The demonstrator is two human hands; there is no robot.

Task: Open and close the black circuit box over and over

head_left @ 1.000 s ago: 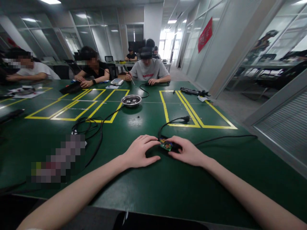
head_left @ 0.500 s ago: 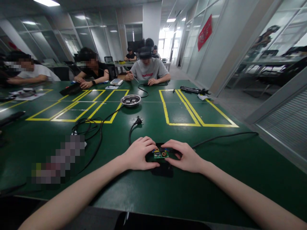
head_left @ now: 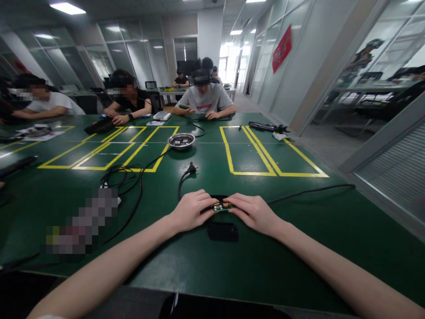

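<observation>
My left hand point(head_left: 191, 212) and my right hand point(head_left: 255, 213) pinch a small green circuit board point(head_left: 222, 207) from its two ends, fingers on the far side and thumbs nearer me. Components show along the board, which is tilted so that I see it almost edge-on. Just behind it is a black casing part point(head_left: 219, 198), mostly covered by the board and my fingers. A black rectangular shell point(head_left: 222, 231) lies on the table on my side of the board, apart from both hands.
A black plug point(head_left: 191, 169) on a cord lies beyond my left hand. Farther off is a metal bowl point(head_left: 181, 141) with metal pieces in it. A blurred-out object point(head_left: 83, 221) and coiled cable point(head_left: 121, 177) are at left. Co-workers sit across the green table point(head_left: 159, 270).
The board has tipped from showing its component face to nearly edge-on. My thumbs have moved up against its near edge, uncovering more of the black shell in front.
</observation>
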